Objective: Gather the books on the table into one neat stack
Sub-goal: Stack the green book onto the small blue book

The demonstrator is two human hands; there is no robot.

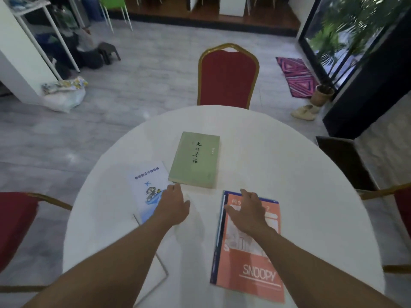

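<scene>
A green book (195, 160) lies flat mid-table; just beside its left edge lies a white booklet (148, 187), tilted. An orange Snoopy book (249, 261) rests on a blue one (219, 236) nearer right.

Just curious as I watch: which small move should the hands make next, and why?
Probably slide both hands forward and grip the green book. The left hand already nears its corner, the right hand hovers open over the orange book, and nothing is held.
</scene>
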